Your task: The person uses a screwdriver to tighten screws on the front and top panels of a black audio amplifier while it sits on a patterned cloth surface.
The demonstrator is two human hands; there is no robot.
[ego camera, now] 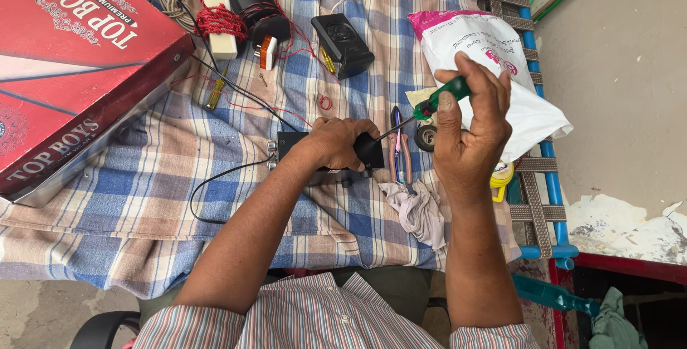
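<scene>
Fingers (494, 88) of the right hand (469, 134) are wrapped tight round a green screwdriver (440, 99). Its metal tip points down at a small black box (322, 150). The left hand (336, 141) is closed over that box and presses it onto the checked cloth (143, 199). This looks like the screw-turning step, and next the tip would need to sit right in a screw. Beside the box to the right lie pink pliers (401, 152), then a grey rag (418, 209). The big red carton (64, 63) lies far left of the box. The screw itself is hidden under the left hand
</scene>
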